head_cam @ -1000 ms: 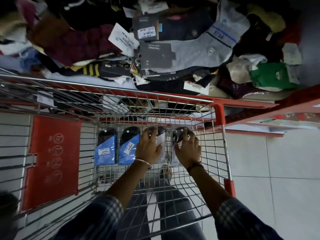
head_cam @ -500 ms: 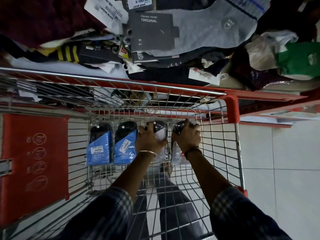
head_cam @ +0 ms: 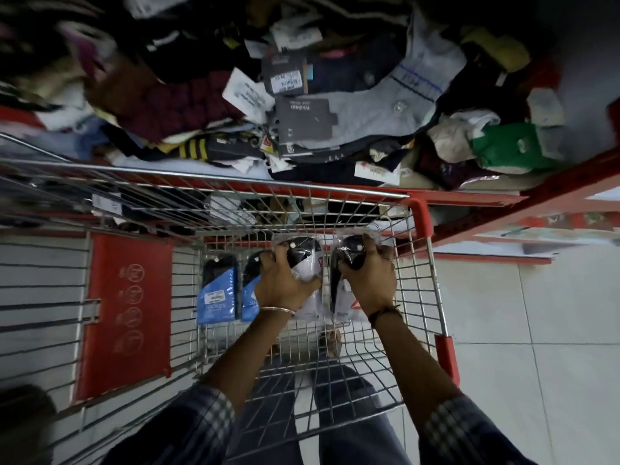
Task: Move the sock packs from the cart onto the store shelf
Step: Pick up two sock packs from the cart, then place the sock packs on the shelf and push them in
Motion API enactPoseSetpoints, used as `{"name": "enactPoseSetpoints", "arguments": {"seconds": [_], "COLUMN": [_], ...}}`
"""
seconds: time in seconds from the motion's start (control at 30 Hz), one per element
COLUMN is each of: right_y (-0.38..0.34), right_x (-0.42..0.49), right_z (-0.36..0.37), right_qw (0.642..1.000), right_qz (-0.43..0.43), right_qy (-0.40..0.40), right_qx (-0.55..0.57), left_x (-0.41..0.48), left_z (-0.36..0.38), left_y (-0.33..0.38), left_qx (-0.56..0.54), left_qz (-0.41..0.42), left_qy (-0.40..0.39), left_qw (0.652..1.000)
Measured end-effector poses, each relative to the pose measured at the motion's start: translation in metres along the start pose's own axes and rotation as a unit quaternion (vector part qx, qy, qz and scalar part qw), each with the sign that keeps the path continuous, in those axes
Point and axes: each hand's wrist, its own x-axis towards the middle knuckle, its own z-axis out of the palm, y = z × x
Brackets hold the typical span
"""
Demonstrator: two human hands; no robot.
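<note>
Inside the wire cart (head_cam: pixel 439 297) my left hand (head_cam: pixel 280 285) grips a white-and-black sock pack (head_cam: pixel 307 263), lifted a little off the basket floor. My right hand (head_cam: pixel 369 280) grips a second white-and-black sock pack (head_cam: pixel 349 307) beside it. Two blue sock packs lie flat on the cart floor to the left: one (head_cam: pixel 218 293) in full view, the other (head_cam: pixel 250 297) partly hidden by my left hand. The red store shelf (head_cam: pixel 469 198) lies just beyond the cart, piled with loose socks and tagged packs.
The cart's red child-seat flap (head_cam: pixel 127 313) stands at the left. A grey sock (head_cam: pixel 385 105) and a green item (head_cam: pixel 506 147) lie in the shelf's heap. White tiled floor (head_cam: pixel 536 313) lies to the right. My legs show through the cart mesh.
Both hands have closed on the two white-and-black packs and raised them slightly toward the cart's far end. The view has tilted up, showing more of the shelf.
</note>
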Motion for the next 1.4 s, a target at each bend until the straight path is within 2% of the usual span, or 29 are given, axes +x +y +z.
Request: {"name": "enactPoseSetpoints", "arguments": {"seconds": [0.23,0.43,0.8,1.03,1.23,1.4], "right_y": [-0.053,-0.089,-0.156,-0.201,-0.217,-0.224], "right_x": [-0.043,-0.065,-0.073,-0.053,-0.013,0.011], "right_z": [-0.083,-0.163,-0.288,-0.355,-0.387,-0.394], "right_qw": [0.994,0.962,0.870,0.780,0.749,0.741], "right_qz": [-0.047,-0.127,-0.232,-0.311,-0.317,-0.320], "right_qy": [0.096,0.225,0.410,0.520,0.553,0.555], "right_qx": [0.030,0.093,0.146,0.157,0.182,0.203], "left_x": [-0.032,-0.052,-0.068,-0.049,-0.023,-0.005], "left_z": [-0.083,-0.156,-0.255,-0.300,-0.316,-0.315], "left_y": [0.036,0.087,0.187,0.262,0.310,0.328], "left_qx": [-0.019,-0.029,-0.134,-0.163,-0.168,-0.180], "left_qz": [0.090,0.190,0.330,0.410,0.436,0.427], "left_qy": [0.106,0.215,0.367,0.450,0.496,0.499], "left_qw": [0.990,0.957,0.859,0.777,0.732,0.733]}}
